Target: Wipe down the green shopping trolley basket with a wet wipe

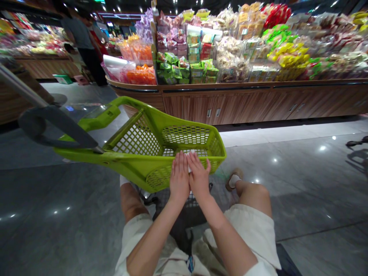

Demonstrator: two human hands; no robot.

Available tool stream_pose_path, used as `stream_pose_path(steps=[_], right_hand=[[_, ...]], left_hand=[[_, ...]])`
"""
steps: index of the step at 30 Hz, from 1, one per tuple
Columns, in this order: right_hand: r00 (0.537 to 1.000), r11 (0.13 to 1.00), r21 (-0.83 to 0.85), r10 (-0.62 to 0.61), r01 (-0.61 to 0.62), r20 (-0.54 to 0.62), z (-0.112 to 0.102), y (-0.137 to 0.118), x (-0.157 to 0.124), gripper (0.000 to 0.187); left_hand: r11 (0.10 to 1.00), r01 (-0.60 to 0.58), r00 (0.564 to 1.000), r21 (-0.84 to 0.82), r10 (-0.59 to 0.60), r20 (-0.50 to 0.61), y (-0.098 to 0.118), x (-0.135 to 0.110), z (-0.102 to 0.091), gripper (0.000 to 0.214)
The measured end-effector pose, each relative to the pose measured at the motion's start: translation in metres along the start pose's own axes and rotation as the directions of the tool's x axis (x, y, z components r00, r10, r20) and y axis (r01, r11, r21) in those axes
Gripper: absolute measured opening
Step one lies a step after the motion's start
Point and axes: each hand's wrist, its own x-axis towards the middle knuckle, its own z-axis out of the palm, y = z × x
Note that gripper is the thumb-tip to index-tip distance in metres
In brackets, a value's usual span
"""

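Observation:
A green plastic shopping basket-cart [184, 123] with latticed sides stands in front of me, its near rim running across my reach. My left hand [180, 177] lies on this rim, fingers straight and flat. Right beside it, my right hand [199, 173] presses a crumpled white tissue [189, 158] against the rim, with the little finger spread away. The tissue shows between the two hands and above the fingertips; the rest is hidden under them. At the left, a grey handle [69, 132] on a metal bar joins the basket. Its bottom shows through the lattice.
A long wooden display counter [230, 103] beyond the basket holds many bagged snacks [172, 69]. People [86, 42] stand at the back left near another counter. My knees flank the basket on a shiny grey floor [310, 172]. Black wheels [356, 142] show at the far right.

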Motion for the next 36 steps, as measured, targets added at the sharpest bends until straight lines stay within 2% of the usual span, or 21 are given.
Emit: stream_pose_path(steps=[2, 5, 8, 10, 12, 14, 16, 19, 21, 23, 25, 28, 30, 32, 34, 36], right_hand=[[0.997, 0.998, 0.002, -0.068, 0.068, 0.034, 0.0, -0.006, 0.001, 0.073], [0.995, 0.995, -0.039, -0.092, 0.093, 0.034, -0.012, 0.021, -0.004, 0.076], [0.996, 0.995, -0.078, 0.053, -0.058, -0.066, -0.03, 0.071, -0.014, 0.074], [0.97, 0.977, -0.064, 0.194, -0.205, -0.15, -0.038, 0.099, -0.02, 0.071], [0.941, 0.956, -0.058, 0.271, -0.288, -0.2, -0.041, 0.112, -0.022, 0.068], [0.936, 0.951, -0.088, 0.272, -0.297, -0.225, -0.037, 0.108, -0.02, 0.068], [0.951, 0.96, -0.131, 0.216, -0.249, -0.222, -0.028, 0.088, -0.015, 0.071], [0.99, 0.988, -0.127, 0.071, -0.087, -0.125, -0.012, 0.045, -0.006, 0.075], [0.998, 0.997, -0.078, -0.029, 0.025, -0.048, -0.005, 0.022, -0.001, 0.076], [0.994, 0.994, -0.034, -0.105, 0.105, -0.001, -0.004, 0.013, 0.0, 0.076], [0.99, 0.99, -0.019, -0.141, 0.141, 0.011, -0.009, 0.021, -0.002, 0.075], [0.997, 0.997, -0.017, -0.076, 0.075, -0.025, -0.024, 0.059, -0.009, 0.074], [0.995, 0.998, -0.01, 0.056, -0.057, -0.086, -0.033, 0.086, -0.014, 0.072], [0.971, 0.981, -0.006, 0.19, -0.193, -0.143, -0.039, 0.102, -0.017, 0.07], [0.946, 0.96, -0.028, 0.271, -0.28, -0.18, -0.04, 0.099, -0.016, 0.067], [0.946, 0.956, -0.062, 0.271, -0.285, -0.176, -0.033, 0.078, -0.012, 0.067]], left_hand=[[1.0, -0.005, 1.0, 0.019, 0.005, 0.014, -0.001, 0.0, 0.0, 0.065], [1.0, -0.018, 1.0, 0.019, 0.017, 0.019, -0.003, 0.0, -0.002, 0.067], [1.0, -0.028, 1.0, 0.001, 0.028, 0.002, -0.002, 0.0, -0.002, 0.07], [1.0, -0.019, 1.0, -0.017, 0.018, -0.01, -0.001, -0.001, -0.001, 0.072], [1.0, -0.002, 1.0, -0.028, 0.001, -0.021, 0.001, -0.001, 0.0, 0.073], [0.999, 0.013, 0.999, -0.031, -0.014, -0.031, 0.003, 0.0, 0.001, 0.073], [0.999, 0.023, 0.999, -0.032, -0.024, -0.041, 0.005, 0.0, 0.002, 0.071], [0.999, 0.026, 0.999, -0.036, -0.027, -0.047, 0.006, 0.002, 0.003, 0.07], [0.999, 0.022, 0.999, -0.031, -0.024, -0.046, 0.005, 0.002, 0.003, 0.07], [1.0, 0.018, 0.999, -0.02, -0.019, -0.039, 0.004, 0.002, 0.003, 0.068], [1.0, 0.008, 1.0, -0.011, -0.009, -0.03, 0.003, 0.002, 0.002, 0.068], [1.0, -0.007, 1.0, -0.014, 0.007, -0.021, 0.001, 0.001, 0.001, 0.07], [1.0, -0.009, 1.0, -0.028, 0.009, -0.017, 0.001, 0.0, 0.0, 0.071], [0.999, -0.004, 1.0, -0.042, 0.003, -0.021, 0.002, 0.0, 0.0, 0.072], [0.999, 0.004, 1.0, -0.049, -0.005, -0.029, 0.003, 0.001, 0.001, 0.073], [0.999, 0.013, 0.999, -0.049, -0.015, -0.034, 0.004, 0.001, 0.002, 0.072]])
